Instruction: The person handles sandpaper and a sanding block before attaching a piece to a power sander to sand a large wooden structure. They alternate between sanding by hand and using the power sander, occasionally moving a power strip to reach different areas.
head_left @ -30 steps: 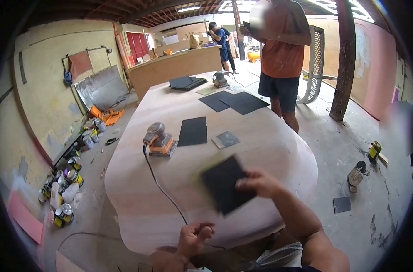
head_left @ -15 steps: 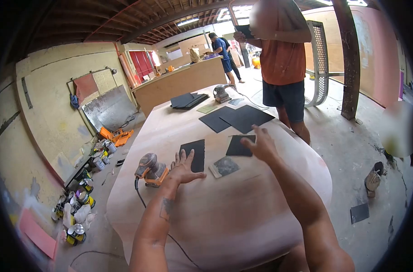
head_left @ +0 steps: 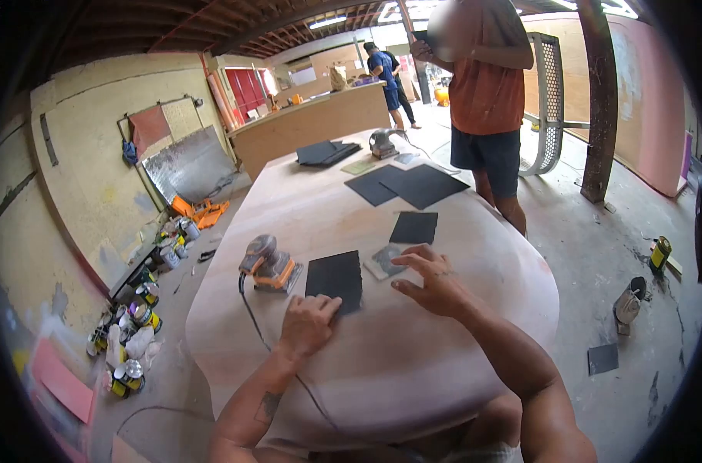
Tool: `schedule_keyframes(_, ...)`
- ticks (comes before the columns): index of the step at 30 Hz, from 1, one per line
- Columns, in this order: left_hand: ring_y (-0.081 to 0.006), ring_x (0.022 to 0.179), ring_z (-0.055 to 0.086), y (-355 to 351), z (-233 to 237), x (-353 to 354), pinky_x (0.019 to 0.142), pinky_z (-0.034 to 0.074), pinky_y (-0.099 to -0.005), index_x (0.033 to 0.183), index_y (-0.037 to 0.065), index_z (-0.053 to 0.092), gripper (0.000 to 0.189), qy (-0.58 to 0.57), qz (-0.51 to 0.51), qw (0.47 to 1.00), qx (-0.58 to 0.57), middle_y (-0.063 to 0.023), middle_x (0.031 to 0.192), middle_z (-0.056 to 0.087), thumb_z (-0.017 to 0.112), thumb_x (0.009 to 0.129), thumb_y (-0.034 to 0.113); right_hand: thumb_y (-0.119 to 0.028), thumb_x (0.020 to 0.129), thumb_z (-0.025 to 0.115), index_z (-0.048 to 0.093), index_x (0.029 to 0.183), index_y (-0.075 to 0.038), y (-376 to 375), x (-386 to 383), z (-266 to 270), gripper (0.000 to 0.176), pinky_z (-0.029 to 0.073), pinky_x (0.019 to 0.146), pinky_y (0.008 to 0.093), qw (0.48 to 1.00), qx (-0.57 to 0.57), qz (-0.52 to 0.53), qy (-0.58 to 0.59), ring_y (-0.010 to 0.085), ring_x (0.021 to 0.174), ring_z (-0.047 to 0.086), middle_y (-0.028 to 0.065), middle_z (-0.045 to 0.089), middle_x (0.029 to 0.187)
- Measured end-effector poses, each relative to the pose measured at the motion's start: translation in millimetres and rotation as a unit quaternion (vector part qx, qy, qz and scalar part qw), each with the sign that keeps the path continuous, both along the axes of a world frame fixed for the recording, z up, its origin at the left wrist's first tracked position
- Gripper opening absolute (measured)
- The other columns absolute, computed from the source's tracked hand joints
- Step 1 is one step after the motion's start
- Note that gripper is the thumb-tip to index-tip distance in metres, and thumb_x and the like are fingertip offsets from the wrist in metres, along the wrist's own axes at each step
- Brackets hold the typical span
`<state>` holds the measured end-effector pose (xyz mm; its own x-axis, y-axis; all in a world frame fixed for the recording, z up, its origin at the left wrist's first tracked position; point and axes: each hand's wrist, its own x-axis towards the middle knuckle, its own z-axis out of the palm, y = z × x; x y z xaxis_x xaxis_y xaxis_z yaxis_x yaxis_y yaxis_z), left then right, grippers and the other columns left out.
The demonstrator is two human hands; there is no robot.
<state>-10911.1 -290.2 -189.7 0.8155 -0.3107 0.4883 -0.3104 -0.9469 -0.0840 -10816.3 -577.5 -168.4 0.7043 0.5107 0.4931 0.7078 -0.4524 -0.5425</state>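
My left hand [head_left: 308, 326] has its fingers curled together on the near edge of a black sandpaper sheet [head_left: 332, 276], which lies on the pale, smooth-topped table [head_left: 413, 355]. To the right, my right hand [head_left: 434, 284] hovers with fingers apart and holds nothing. Its fingertips are close to a small worn grey sanding piece [head_left: 383, 264], partly covering it. Just beyond lies a smaller black sandpaper piece [head_left: 413, 228]. An orange-and-grey electric sander [head_left: 269, 266] stands left of the sheet, its cord running toward me past my left forearm.
Larger black sheets [head_left: 424, 185], a sheet stack [head_left: 324, 153] and a second sander [head_left: 383, 143] occupy the table's far end. A person in an orange shirt [head_left: 486, 100] stands at the far right side. Paint cans [head_left: 144, 315] line the left floor; a steel post [head_left: 596, 100] rises at right.
My left hand has drawn the sandpaper sheet toward me, going from spread flat to curled at its edge. My right hand has moved nearer, from the small black piece to the worn grey one.
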Motion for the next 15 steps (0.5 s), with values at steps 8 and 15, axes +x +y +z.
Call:
schedule_keyframes(8, -0.0094, 0.087, 0.065, -3, 57, -158, 0.076, 0.054, -0.0265, 0.112, -0.008, 0.066, 0.027, -0.04, -0.084, 0.754, -0.651, -0.0076, 0.102, 0.072, 0.057, 0.103, 0.016, -0.037, 0.097, 0.064, 0.054, 0.136, -0.003, 22, -76, -25, 0.053, 0.047, 0.097, 0.0355, 0.869, 0.313, 0.176, 0.341, 0.0212, 0.114, 0.058, 0.0148, 0.058, 0.132)
schedule_keyframes(15, -0.0127, 0.099, 0.062, -8, 20, -204, 0.086, 0.051, -0.0278, 0.121, -0.005, 0.061, 0.037, -0.114, 0.034, 0.737, -0.665, -0.0078, 0.109, 0.068, 0.065, 0.1, 0.025, -0.012, 0.095, 0.062, 0.04, 0.149, -0.003, 72, -180, -6, 0.059, 0.051, 0.093, 0.0375, 0.942, 0.245, 0.188, 0.135, 0.0288, 0.111, 0.06, 0.0186, 0.055, 0.132)
